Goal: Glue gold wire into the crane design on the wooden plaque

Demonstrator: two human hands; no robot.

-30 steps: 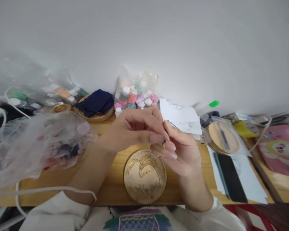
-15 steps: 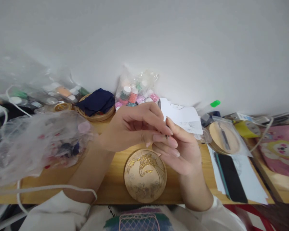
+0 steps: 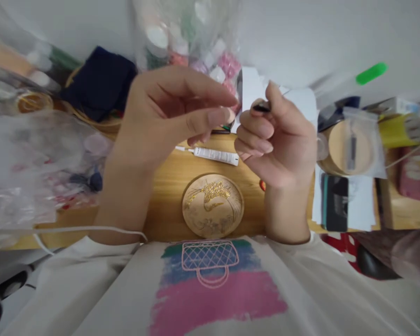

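My left hand (image 3: 175, 109) is raised over the table with thumb and index finger pinched together. Whatever lies between those fingertips, if anything, is too small to make out. Level with it on the right, my right hand (image 3: 278, 135) is closed, its thumb and curled index finger gripping a small black thing (image 3: 262, 107). A gap separates the two hands. Below them a round wooden disc (image 3: 213, 206) lies flat, bearing a gold bird design and grey drawn lines. Behind the disc rests a white tube (image 3: 216, 156) with a narrow nozzle.
Clear bags of bead jars (image 3: 187, 39) stand against the wall. A dark blue cloth (image 3: 98, 84) covers a round wooden tray at left, near a crumpled plastic bag (image 3: 31, 163). On the right are a phone (image 3: 335, 203) on papers and a bagged wooden disc (image 3: 341, 144).
My hands have come apart; the right moved rightward with the small black thing. The view has tilted down, and the white tube now shows.
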